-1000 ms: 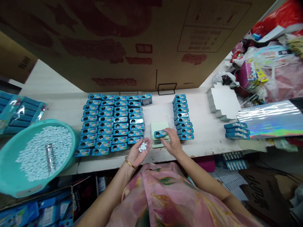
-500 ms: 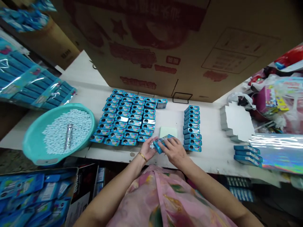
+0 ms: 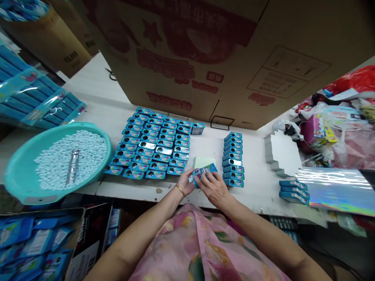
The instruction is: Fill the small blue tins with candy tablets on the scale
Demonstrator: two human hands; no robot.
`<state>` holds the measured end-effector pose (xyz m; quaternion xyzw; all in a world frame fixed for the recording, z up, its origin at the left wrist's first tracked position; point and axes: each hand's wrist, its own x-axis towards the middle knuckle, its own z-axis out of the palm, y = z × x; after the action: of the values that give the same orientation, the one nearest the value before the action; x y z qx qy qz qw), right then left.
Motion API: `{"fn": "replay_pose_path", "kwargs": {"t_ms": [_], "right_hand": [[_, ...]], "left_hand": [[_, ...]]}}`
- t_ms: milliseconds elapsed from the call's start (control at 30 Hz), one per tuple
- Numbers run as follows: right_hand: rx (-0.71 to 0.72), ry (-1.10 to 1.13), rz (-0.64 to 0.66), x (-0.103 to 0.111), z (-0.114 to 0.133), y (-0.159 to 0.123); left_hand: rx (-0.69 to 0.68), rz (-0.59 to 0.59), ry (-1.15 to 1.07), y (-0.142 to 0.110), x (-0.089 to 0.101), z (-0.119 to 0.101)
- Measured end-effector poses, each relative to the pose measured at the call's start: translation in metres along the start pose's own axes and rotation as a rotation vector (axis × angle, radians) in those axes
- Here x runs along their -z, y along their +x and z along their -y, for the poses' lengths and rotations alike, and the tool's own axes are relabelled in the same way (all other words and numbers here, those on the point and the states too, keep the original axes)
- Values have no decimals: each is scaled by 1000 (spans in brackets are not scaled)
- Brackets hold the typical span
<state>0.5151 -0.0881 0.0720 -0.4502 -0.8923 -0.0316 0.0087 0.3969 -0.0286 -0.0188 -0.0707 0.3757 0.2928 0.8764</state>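
Observation:
A small blue printed box [image 3: 205, 170] is tilted over the front of the table, held by my right hand [image 3: 215, 188] with the fingers curled over its face. My left hand [image 3: 185, 182] is cupped at the box's left end, with a few pale tablets [image 3: 191, 179] in it. The left fingers are partly hidden behind the box. Just behind the hands lies a pale green pad [image 3: 202, 161]. To the left stand rows of blue boxes [image 3: 152, 146] with dark round openings on top. A single column of similar boxes [image 3: 233, 163] stands to the right.
A turquoise basin [image 3: 17, 175] holds many pale tablets and a metal tube [image 3: 72, 167]. A large cardboard carton [image 3: 187, 50] stands at the back. White card stacks [image 3: 283, 152], three blue boxes [image 3: 293, 192] and shiny film [image 3: 336, 189] lie right. An open carton [image 3: 77, 234] of blue packets sits below left.
The view has shifted slightly, so the table things appear further left. The right hand still holds the box at the cupped left hand; the box is turned a little.

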Motion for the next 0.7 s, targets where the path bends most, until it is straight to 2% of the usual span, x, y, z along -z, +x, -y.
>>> {"fn": "replay_pose_path", "kwargs": {"t_ms": [467, 700], "right_hand": [[-35, -70, -59, -3, -10, -13], [-277, 98, -97, -5, -20, -20]], "left_hand": [[24, -14, 9, 11, -12, 7], [-21, -31, -33, 7, -17, 7]]}}
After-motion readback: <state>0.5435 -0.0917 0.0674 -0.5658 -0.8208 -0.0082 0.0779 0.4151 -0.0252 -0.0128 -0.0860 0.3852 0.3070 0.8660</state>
